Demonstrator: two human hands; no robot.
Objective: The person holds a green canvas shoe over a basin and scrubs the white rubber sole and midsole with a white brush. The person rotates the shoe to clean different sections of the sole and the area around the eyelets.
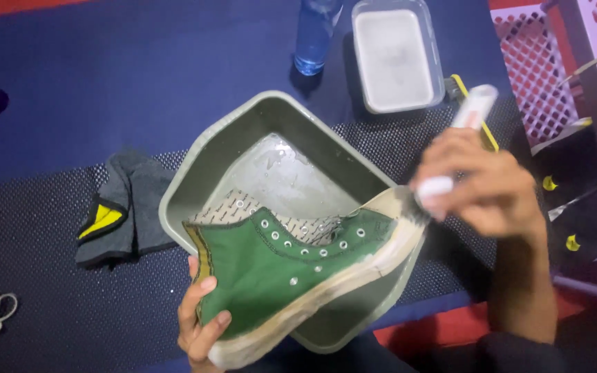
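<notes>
A green high-top sneaker (291,273) is held tilted over a grey square basin (195,173) with a little water in it (laces out, eyelets bare). The left hand (200,324) is closed around its heel; the right hand (485,183) is closed on a white-handled brush (461,141), bristles touching the toe cap. On the mat, a grey-and-yellow cloth (115,217) lies left of the basin; a white tub (395,55) and a blue bottle (316,34) stand near the far edge.

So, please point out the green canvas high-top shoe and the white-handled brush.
Green canvas high-top shoe (271,273): head view, on its side panel.
White-handled brush (475,109): head view, on its handle.
</notes>
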